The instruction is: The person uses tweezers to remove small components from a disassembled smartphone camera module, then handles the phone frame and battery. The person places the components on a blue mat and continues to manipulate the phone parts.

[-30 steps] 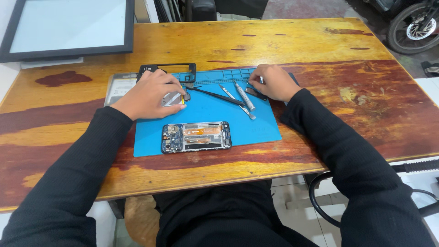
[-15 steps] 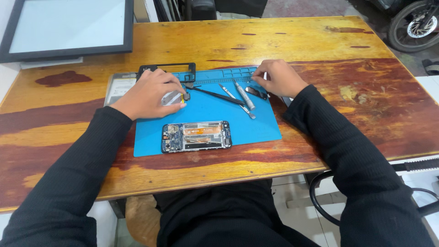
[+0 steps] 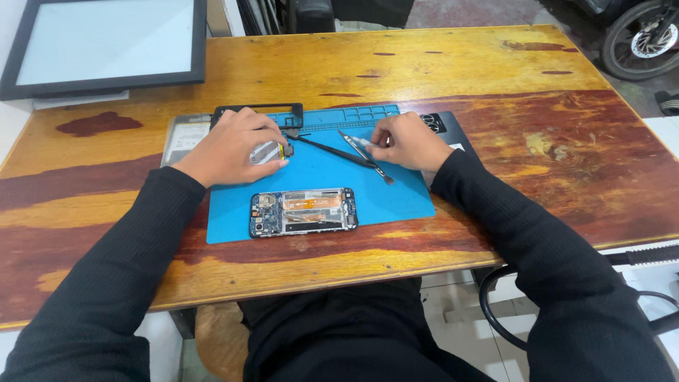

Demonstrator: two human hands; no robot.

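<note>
your worn wooden desk (image 3: 453, 64) carries a blue rubber work mat (image 3: 396, 191) near its front edge, with an opened phone with its back cover off (image 3: 303, 212) lying flat at the mat's front edge. your left hand (image 3: 233, 145) curls around a small silvery part (image 3: 264, 151) near the mat's back left corner. your right hand (image 3: 407, 141) pinches thin metal tweezers (image 3: 364, 152) by the mat's back edge, just beside a black pry tool (image 3: 329, 150)

Between our hands lie tweezers (image 3: 331, 150) and a metal pry tool (image 3: 368, 158), crowding the mat (image 3: 396, 198). The opened phone (image 3: 303, 211) blocks the near edge; the surface (image 3: 438, 64) beyond lies open.
</note>
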